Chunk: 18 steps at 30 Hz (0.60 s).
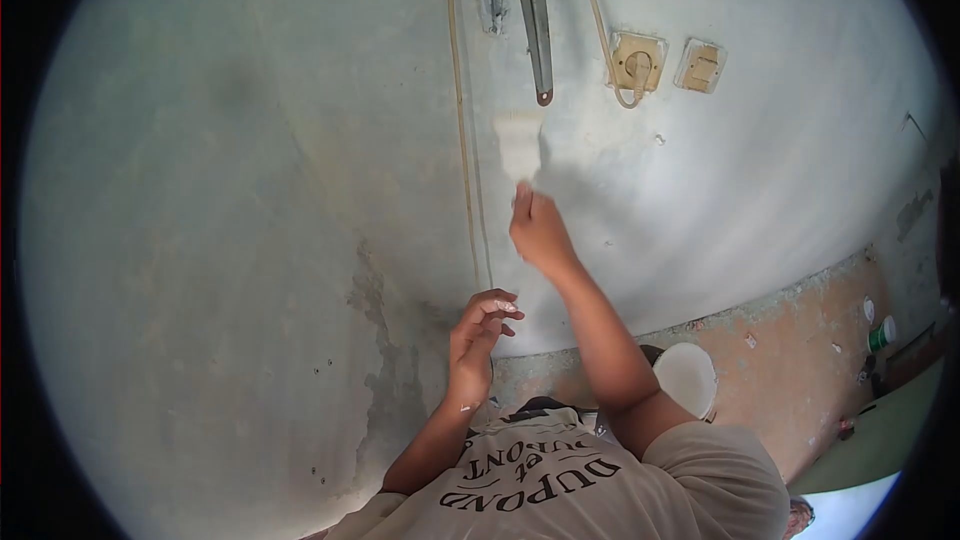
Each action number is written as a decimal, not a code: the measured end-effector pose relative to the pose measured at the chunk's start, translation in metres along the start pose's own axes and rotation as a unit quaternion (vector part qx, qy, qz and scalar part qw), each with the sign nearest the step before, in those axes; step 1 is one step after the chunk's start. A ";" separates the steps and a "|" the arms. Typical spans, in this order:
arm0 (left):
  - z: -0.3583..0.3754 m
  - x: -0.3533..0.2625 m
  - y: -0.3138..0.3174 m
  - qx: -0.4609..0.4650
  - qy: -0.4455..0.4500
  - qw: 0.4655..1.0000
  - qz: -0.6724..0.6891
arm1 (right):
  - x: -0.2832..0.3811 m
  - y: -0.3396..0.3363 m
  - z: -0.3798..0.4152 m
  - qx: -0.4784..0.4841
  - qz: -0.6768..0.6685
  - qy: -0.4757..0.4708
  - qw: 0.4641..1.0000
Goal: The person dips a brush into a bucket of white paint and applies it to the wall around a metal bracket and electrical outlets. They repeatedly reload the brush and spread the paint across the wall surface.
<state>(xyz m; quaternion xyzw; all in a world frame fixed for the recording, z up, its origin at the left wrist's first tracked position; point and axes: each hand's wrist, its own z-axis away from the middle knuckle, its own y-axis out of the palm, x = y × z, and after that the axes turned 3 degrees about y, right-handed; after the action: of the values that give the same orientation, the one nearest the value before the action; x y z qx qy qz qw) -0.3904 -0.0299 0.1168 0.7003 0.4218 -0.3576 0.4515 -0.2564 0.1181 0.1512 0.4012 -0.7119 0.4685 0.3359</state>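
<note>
My right hand (543, 230) is closed around the handle of a wide, pale paintbrush (520, 148). The bristles point up the wall (330, 110), just below the lower end of a dark metal bracket (537, 40); motion blurs the brush a little. Lower down and to the left, my left hand (478, 335) is raised in front of my chest with loosely bent fingers. White paint marks its fingertips and wrist, and I see nothing in its grasp.
A yellowed socket (627, 52) with a plugged-in cord and a second wall plate (701, 66) sit right of the bracket. Cables (461, 120) run down the wall. A round white container (686, 380) stands on the floor by my right elbow; a green tin (882, 333) lies farther right.
</note>
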 end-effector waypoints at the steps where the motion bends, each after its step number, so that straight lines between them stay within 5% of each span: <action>1: 0.002 0.000 -0.001 -0.011 -0.007 1.000 -0.010 | -0.022 0.007 0.013 0.021 0.030 0.039 0.999; 3: 0.003 -0.004 -0.005 -0.009 -0.004 1.000 0.006 | -0.042 0.012 0.044 0.051 0.062 0.084 0.993; 5: 0.002 -0.010 -0.006 -0.009 -0.005 1.000 0.019 | -0.047 0.012 0.072 0.143 0.005 0.275 0.951; 6: 0.001 -0.015 -0.005 0.000 -0.005 0.998 0.055 | -0.060 0.015 0.082 0.148 0.004 0.280 0.948; 8: -0.001 -0.016 -0.006 0.022 0.006 0.991 0.129 | -0.092 0.020 0.095 0.149 -0.002 0.281 0.948; 11: -0.002 -0.018 -0.008 0.061 -0.003 0.952 0.301 | -0.047 -0.008 0.089 0.146 0.029 0.244 0.958; 12: -0.004 -0.024 -0.004 0.070 0.007 0.948 0.311 | -0.057 -0.010 0.082 0.106 0.065 0.125 0.984; 14: -0.005 -0.024 -0.003 0.068 0.012 0.950 0.303 | -0.024 -0.028 0.065 0.051 0.043 0.041 0.997; 18: -0.007 -0.022 0.000 0.075 0.033 0.963 0.258 | 0.024 -0.049 0.030 0.014 -0.027 0.069 0.997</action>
<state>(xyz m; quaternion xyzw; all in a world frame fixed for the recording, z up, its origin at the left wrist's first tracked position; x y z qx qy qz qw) -0.3983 -0.0290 0.1384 0.8288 0.2138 -0.2365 0.4599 -0.2272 0.0725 0.1808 0.3918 -0.6692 0.4957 0.3911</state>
